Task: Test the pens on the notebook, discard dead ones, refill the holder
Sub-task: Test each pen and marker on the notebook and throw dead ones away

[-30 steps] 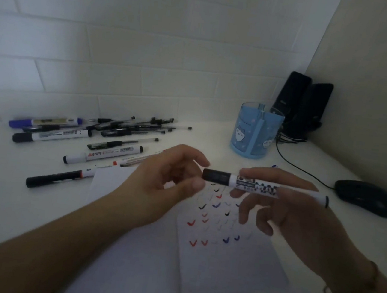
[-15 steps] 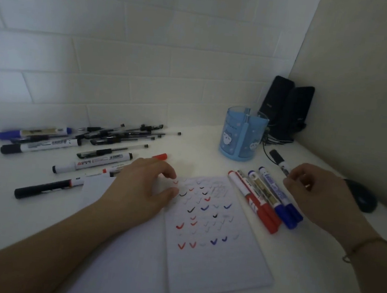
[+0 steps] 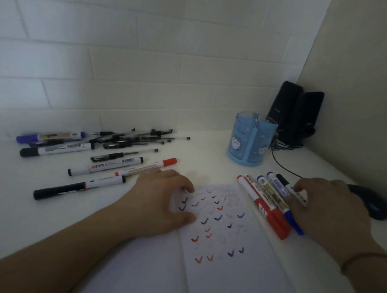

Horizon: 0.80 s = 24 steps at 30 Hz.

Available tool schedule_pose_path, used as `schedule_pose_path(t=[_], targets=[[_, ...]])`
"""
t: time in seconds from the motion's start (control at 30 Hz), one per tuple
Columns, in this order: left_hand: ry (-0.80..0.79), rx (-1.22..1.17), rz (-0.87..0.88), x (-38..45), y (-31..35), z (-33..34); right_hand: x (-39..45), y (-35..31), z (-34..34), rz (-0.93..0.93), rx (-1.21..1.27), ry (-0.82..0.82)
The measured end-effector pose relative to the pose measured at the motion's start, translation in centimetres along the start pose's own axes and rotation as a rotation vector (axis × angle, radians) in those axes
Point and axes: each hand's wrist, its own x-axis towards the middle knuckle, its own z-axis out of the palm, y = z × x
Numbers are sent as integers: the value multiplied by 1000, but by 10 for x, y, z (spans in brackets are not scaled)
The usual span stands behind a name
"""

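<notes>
Pens sorted into two groups around an open notebook (image 3: 232,242) on the white bench (image 3: 1,196). Left hand (image 3: 157,202) flat on the notebook's left page, fingers loosely spread, fingertips beside rows of red, blue and black check marks. Right hand (image 3: 327,209) just right of the notebook, fingers curled and pinching a black-capped marker (image 3: 290,186), laid against a row of tested markers (image 3: 265,202): two red-capped ones nearest the page, then blue-capped ones, all touching side by side. Beyond the left hand, a loose spread of untested markers and thin pens (image 3: 104,155). Blue pen holder (image 3: 251,141) upright beyond the right hand, near two dark speakers (image 3: 292,116) in the corner. Black mouse (image 3: 374,203) partly hidden behind the right hand.
</notes>
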Motion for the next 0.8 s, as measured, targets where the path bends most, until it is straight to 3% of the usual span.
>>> schedule_pose_path(t=[0.1, 0.2, 0.27, 0.37, 0.53, 0.63, 0.73, 0.8], targets=[[-51, -11, 80, -2, 2, -4, -17, -29, -13, -289, 211, 117], [0, -57, 26, 1, -8, -17, -35, -54, -19, -509, 293, -83], [81, 47, -80, 4, -26, -36, -38, -58, -18, -568, 262, -193], [-12, 366, -232, 0, -58, -68, -33, -55, -14, -567, 278, -182], [-325, 470, -408, -13, -87, -89, -28, -50, -7, -524, 335, -2], [-408, 542, -430, -12, -89, -84, -28, -50, -12, -494, 358, 113], [-250, 494, -426, -12, -78, -90, -29, -53, -20, -380, 377, 214], [1, 341, -317, -14, -58, -92, -29, -54, -26, -268, 445, 224]])
